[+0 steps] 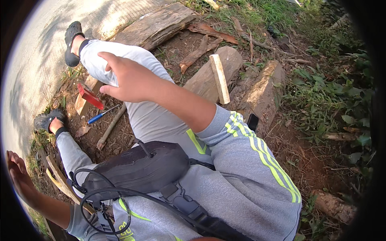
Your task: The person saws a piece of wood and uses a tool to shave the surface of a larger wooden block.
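My right hand point(128, 79) hovers over my bent knee, thumb and fingers apart, with nothing in it. Just left of its thumb, a red narrow object point(91, 96), its kind unclear, lies against a pale squared block of wood point(83, 103). Below these, on the soil, rests a screwdriver point(102, 114) with a blue handle and a metal shaft. At the far left rim my left hand point(21, 176) is raised, its fingers stretched out and no object visible in it. The lens edge cuts off part of that hand.
A pale wooden stick point(219, 78) leans across a smooth log point(205, 80) on the right. Beside my sleeve lies a black phone-like object point(252, 121). A weathered plank point(159, 24) borders the paving at the back. A black pouch with a looping cable point(136, 166) covers my lap.
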`<action>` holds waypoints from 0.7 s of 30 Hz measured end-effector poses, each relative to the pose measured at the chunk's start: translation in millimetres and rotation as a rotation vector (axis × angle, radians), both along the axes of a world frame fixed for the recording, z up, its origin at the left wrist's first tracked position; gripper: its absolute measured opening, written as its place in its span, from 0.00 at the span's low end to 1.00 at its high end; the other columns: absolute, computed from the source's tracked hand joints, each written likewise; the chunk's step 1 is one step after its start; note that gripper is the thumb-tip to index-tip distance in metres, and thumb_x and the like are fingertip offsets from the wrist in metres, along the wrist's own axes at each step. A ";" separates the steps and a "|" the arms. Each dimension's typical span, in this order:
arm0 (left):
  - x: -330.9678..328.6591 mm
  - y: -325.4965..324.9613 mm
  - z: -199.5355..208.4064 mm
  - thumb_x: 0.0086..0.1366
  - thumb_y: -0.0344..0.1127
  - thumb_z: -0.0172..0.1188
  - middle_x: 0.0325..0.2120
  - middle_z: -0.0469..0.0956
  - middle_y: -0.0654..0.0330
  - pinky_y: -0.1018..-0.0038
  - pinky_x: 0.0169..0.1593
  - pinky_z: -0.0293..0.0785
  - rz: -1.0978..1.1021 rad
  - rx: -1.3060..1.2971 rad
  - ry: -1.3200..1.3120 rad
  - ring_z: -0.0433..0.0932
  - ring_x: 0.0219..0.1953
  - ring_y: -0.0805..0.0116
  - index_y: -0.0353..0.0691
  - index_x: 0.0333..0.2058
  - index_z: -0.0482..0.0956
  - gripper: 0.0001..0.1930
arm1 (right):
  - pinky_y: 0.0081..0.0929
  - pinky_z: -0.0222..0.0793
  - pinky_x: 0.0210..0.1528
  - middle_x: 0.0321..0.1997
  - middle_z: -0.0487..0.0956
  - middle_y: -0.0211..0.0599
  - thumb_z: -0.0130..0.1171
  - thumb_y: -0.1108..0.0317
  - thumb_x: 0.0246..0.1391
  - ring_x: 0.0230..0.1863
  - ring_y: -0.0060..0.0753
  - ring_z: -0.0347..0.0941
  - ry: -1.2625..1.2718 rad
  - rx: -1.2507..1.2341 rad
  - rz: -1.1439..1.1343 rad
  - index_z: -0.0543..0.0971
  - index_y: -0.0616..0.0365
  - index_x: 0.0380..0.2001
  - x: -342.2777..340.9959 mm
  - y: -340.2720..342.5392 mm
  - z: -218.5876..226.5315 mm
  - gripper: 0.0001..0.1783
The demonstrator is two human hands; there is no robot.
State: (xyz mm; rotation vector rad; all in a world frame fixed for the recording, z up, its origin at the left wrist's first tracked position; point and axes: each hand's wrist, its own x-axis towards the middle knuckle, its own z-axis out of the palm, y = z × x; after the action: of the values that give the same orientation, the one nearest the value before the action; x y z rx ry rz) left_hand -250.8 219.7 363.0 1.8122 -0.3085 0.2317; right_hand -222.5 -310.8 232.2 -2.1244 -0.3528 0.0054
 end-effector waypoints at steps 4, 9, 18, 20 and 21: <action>93.3 41.3 -154.0 0.83 0.43 0.55 0.51 0.78 0.68 0.84 0.48 0.67 0.157 0.177 0.393 0.71 0.45 0.84 0.41 0.71 0.73 0.24 | 0.41 0.79 0.60 0.58 0.84 0.46 0.69 0.56 0.65 0.58 0.42 0.82 0.086 -0.007 -0.513 0.68 0.58 0.73 -75.6 -206.0 17.8 0.39; 112.3 107.7 -338.7 0.77 0.51 0.62 0.49 0.79 0.74 0.80 0.46 0.66 0.319 0.156 0.634 0.67 0.38 0.82 0.56 0.65 0.82 0.22 | 0.39 0.77 0.55 0.52 0.85 0.53 0.67 0.46 0.65 0.52 0.41 0.83 0.687 -0.693 -1.090 0.74 0.68 0.64 -305.8 -420.3 -51.6 0.38; 91.2 147.1 -390.7 0.77 0.55 0.61 0.52 0.82 0.68 0.74 0.47 0.70 0.321 0.356 0.745 0.76 0.46 0.72 0.54 0.68 0.78 0.26 | 0.47 0.78 0.62 0.70 0.73 0.64 0.77 0.30 0.47 0.66 0.58 0.78 0.948 -0.351 -1.465 0.66 0.75 0.71 -415.2 -327.5 -123.6 0.65; 85.8 166.1 -392.9 0.77 0.55 0.60 0.52 0.82 0.67 0.74 0.44 0.70 0.303 0.418 0.730 0.77 0.46 0.71 0.53 0.67 0.78 0.26 | 0.45 0.80 0.58 0.65 0.79 0.61 0.80 0.36 0.47 0.61 0.54 0.81 0.940 -0.269 -1.504 0.72 0.74 0.67 -404.2 -327.8 -133.5 0.59; 84.7 168.2 -395.3 0.77 0.55 0.60 0.51 0.83 0.67 0.74 0.44 0.70 0.316 0.425 0.719 0.76 0.45 0.72 0.53 0.67 0.78 0.25 | 0.44 0.81 0.56 0.62 0.81 0.59 0.81 0.40 0.46 0.58 0.53 0.83 0.956 -0.267 -1.497 0.75 0.74 0.64 -408.0 -333.7 -142.1 0.55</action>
State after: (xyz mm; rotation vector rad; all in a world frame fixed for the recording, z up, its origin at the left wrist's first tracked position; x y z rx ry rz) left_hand -166.1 387.9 -32.3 2.2236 0.4725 -0.2955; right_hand -630.5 -644.4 90.1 -1.8713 1.8297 0.1921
